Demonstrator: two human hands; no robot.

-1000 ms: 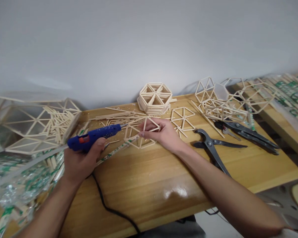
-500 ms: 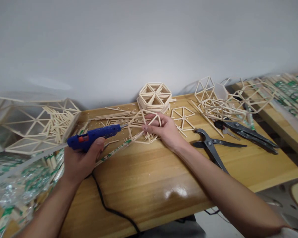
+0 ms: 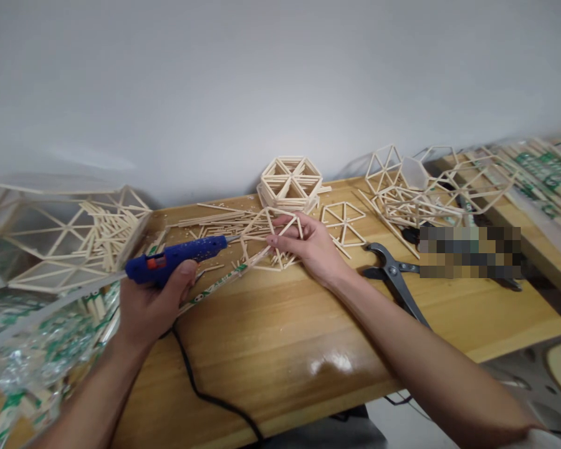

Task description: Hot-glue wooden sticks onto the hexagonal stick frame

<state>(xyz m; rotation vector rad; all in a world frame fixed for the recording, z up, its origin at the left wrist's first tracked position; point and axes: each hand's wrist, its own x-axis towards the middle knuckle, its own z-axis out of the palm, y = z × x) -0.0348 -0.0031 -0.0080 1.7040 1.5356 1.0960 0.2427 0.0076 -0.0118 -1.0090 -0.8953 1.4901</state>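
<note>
My left hand [image 3: 152, 302] is closed around a blue glue gun [image 3: 177, 255], its nozzle pointing right toward a flat hexagon frame of thin wooden sticks [image 3: 264, 246]. My right hand [image 3: 311, 246] pinches that stick frame at its right side and holds it tilted on the wooden table [image 3: 280, 337]. The gun's black cord [image 3: 206, 390] trails back over the table's near edge.
A stack of finished hexagon frames [image 3: 290, 181] stands by the wall. Loose sticks [image 3: 215, 219] lie behind the gun. Another flat frame [image 3: 343, 221] and black cutters [image 3: 395, 277] lie right of my hand. Open stick lattices [image 3: 425, 187] sit far right, plastic-wrapped stick bundles [image 3: 37, 299] left.
My right hand lifted the stick frame, shifted it slightly back and right, then held still. The glue gun hand barely moved.
</note>
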